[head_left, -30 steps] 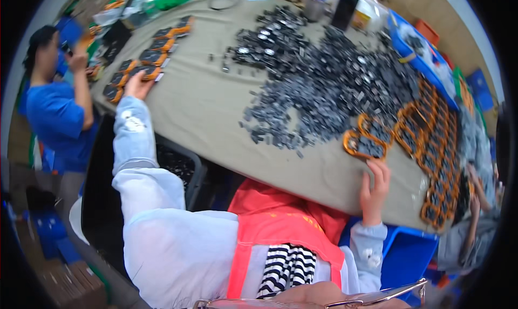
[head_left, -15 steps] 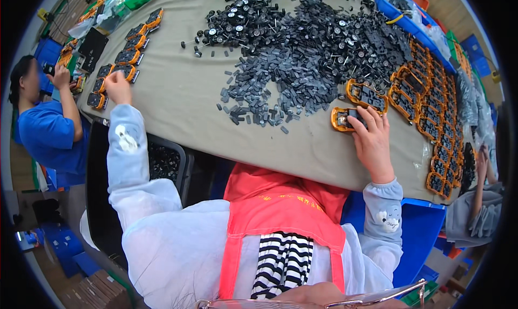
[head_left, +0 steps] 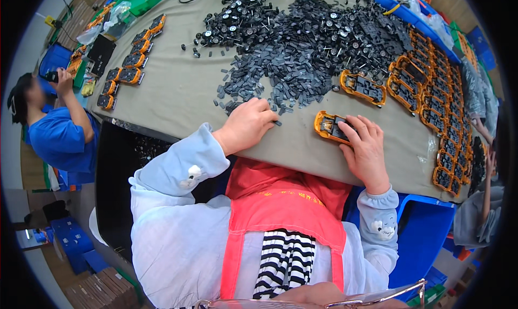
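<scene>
Orange toy-car shell [head_left: 325, 124] required steadying in the half-curled grip of the right hand [head_left: 365, 142], while the left hand [head_left: 247, 124], fingers bunched, contents indiscernible, adjoined dark plastic tabs [head_left: 256, 77].

Bright, fairly even light covers the tablecloth [head_left: 183, 88], and tiny glints dot the wheels [head_left: 232, 29] near twelve o'clock. A pale sheen marks the clear plastic bag [head_left: 435, 26] at two o'clock, while the black bin [head_left: 113, 201] toward eight o'clock sinks into shade. The left hand [head_left: 248, 124] and right hand [head_left: 364, 144] look crisp; the fisheye lens bends straight edges outward, and black fills the corners.
</scene>
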